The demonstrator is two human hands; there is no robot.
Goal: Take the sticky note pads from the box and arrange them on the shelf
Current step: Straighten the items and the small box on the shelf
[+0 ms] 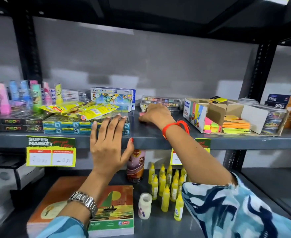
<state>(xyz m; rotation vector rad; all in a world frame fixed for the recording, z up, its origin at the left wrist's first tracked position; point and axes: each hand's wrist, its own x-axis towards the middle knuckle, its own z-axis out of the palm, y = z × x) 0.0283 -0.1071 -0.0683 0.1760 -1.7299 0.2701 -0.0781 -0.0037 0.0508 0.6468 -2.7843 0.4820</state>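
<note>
Pink sticky note pad [142, 114] is going down under my right hand [156, 113], fingers curled on it; my left hand [108, 143], fingers spread open, is bracing the grey metal shelf [227, 141]; careless shoving could be nudging it crooked.

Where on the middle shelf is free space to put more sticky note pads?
Bare shelf lies between the blue-green packs and the cardboard box; the right hand presses a pink pad at its back. The strip before the box is narrow. Left of the left hand it is crowded with packs, and right of the box with tins.
</note>
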